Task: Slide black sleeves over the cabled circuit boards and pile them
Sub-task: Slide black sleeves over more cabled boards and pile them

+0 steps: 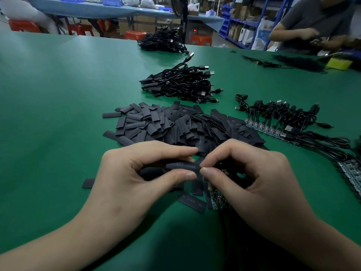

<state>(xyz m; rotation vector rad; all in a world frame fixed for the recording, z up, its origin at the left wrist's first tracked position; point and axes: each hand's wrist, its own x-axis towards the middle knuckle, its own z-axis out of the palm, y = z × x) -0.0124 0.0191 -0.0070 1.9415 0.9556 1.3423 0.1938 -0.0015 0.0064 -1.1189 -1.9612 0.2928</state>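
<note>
Green matting covers your bench (pixel 58 94). Farthest left, one loose sleeve (pixel 88 183) lies flat, just beside your left hand (pixel 136 178). That hand's thumb and forefinger are curled round a black sleeve (pixel 183 166), holding it level above the bench. Your right hand (pixel 254 173) meets it from the other side, with its thumb and forefinger tips closed on the sleeve's right end and the other fingers curled under. Beneath that hand a circuit board (pixel 215 200) shows, with wires trailing toward you. Whether your fingers hold the board or it lies on the bench cannot be told.

Beyond your hands spreads the heap of sleeves (pixel 156 124), flat and loosely overlapping. Behind it, slightly right, sits a pile of sleeved cables (pixel 181 83), USB plugs poking out. A further cable pile (pixel 164 41) lies near the far edge. To the right, a row of bare boards (pixel 271 130) lies side by side, black cables coiled behind them. At the far right, another person (pixel 312 26) stands at the bench.
</note>
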